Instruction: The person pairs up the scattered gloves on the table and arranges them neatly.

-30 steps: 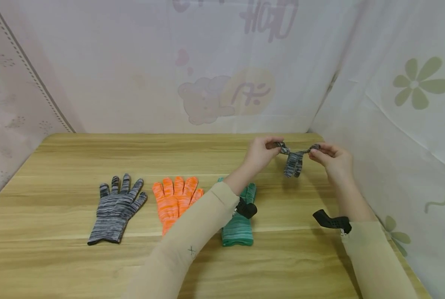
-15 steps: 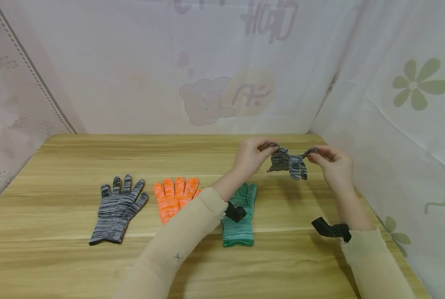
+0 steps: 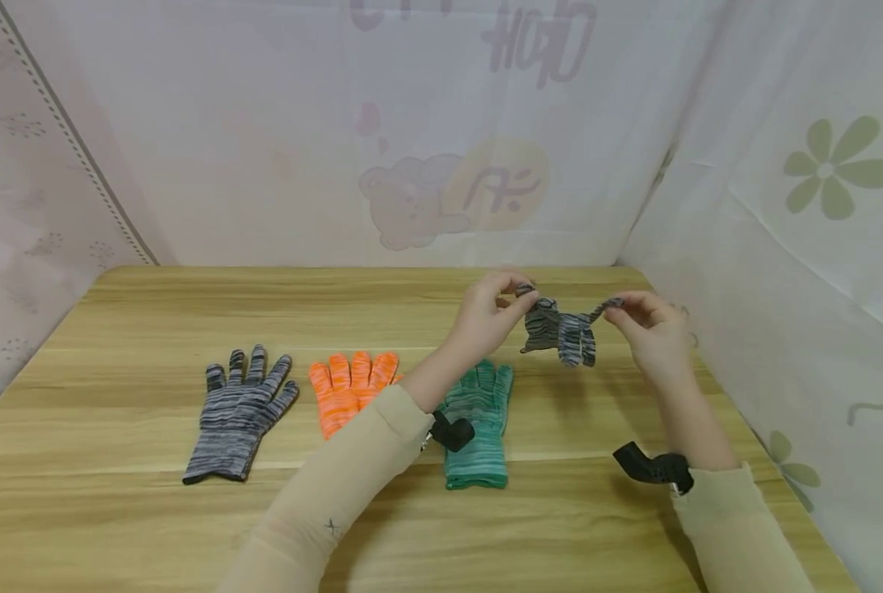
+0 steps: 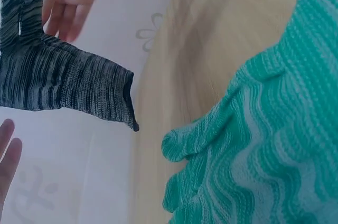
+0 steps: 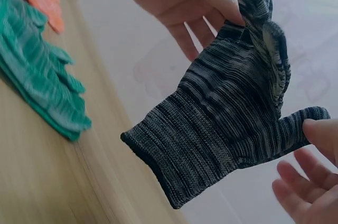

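Observation:
A grey-and-black striped knit glove [image 3: 544, 331] hangs in the air over the table's back right. My left hand [image 3: 486, 313] pinches one upper edge of it between thumb and fingers. At the other side, the glove's thumb is pinched by my right hand [image 3: 656, 338], as the right wrist view shows with the striped glove [image 5: 216, 92] stretched between both hands. Its cuff hangs free, and its fingers partly fold over. In the left wrist view only a few fingertips of my left hand [image 4: 8, 160] show at the edge.
Beneath and beside my left forearm lie a green glove [image 3: 478, 453] and an orange glove [image 3: 348, 391], the orange one partly hidden. Another grey striped glove [image 3: 234, 420] lies flat farther left on the wooden table [image 3: 115, 527]. Printed cloth walls [image 3: 263, 148] stand behind and at the sides.
My left hand has moved left and the right hand slightly left, with the striped glove between them. More of the glove has come into view, opened out and hanging lower. The other gloves stay put.

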